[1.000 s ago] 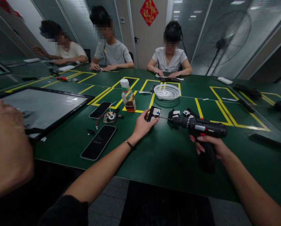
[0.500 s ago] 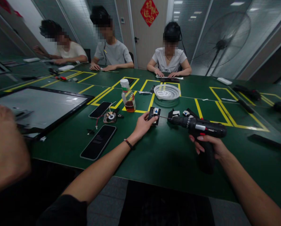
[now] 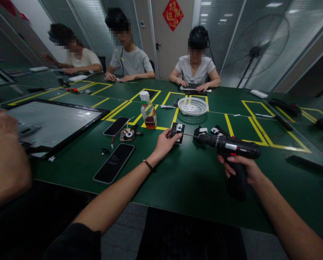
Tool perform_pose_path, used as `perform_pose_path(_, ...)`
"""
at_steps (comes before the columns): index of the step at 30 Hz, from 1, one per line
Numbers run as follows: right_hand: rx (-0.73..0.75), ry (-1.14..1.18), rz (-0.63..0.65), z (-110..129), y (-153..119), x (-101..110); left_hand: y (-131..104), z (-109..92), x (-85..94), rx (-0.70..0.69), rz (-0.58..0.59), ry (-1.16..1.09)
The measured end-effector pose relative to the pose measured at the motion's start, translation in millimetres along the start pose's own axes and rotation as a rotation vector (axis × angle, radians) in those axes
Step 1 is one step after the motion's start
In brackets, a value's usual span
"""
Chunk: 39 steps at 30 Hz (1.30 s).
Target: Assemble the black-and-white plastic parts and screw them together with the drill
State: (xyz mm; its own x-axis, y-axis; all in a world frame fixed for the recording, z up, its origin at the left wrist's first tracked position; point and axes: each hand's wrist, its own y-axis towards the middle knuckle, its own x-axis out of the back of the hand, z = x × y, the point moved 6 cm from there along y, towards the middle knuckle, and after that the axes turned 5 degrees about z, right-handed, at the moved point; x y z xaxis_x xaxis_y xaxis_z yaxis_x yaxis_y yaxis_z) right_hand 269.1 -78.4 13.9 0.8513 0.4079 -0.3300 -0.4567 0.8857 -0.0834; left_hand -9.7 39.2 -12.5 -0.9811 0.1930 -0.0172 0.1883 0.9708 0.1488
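My right hand (image 3: 241, 168) is wrapped round the handle of a black cordless drill (image 3: 239, 148). The drill points left, and its long thin bit (image 3: 190, 135) reaches to a small black part (image 3: 179, 128) with a white and blue patch. My left hand (image 3: 165, 143) pinches that part by its near edge, just above the table. Whether the bit sits in a screw is too small to tell. Behind the drill's chuck lie two similar small black parts with white patches, one at the left (image 3: 200, 132) and one at the right (image 3: 218, 130).
Left of my arm lie two phones (image 3: 114, 163) (image 3: 116, 126) and a small motor-like unit (image 3: 127, 134) with wires. A bottle (image 3: 149, 112) and a white basket (image 3: 193, 107) stand farther back. A framed panel (image 3: 61, 126) and another person's arm (image 3: 7, 159) are at left. Several people sit opposite.
Both hands, the drill and the small part keep nearly the same positions. The view has shifted slightly. The neighbour's arm at the left has moved a little left.
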Motion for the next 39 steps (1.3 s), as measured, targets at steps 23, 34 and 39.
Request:
perform_pose_path(23, -0.058, 0.023, -0.041, -2, 1, -2, -3, -14, 7.7, -0.118, -0.102, 0.154)
perform_pose_path(34, -0.057, -0.059, -0.081, -1, -1, -2, -9, -17, 5.8, -0.162, -0.165, 0.305)
perform_pose_path(39, -0.045, -0.086, -0.101, 0, -2, -3, -14, -21, 5.8, -0.195, -0.211, 0.339)
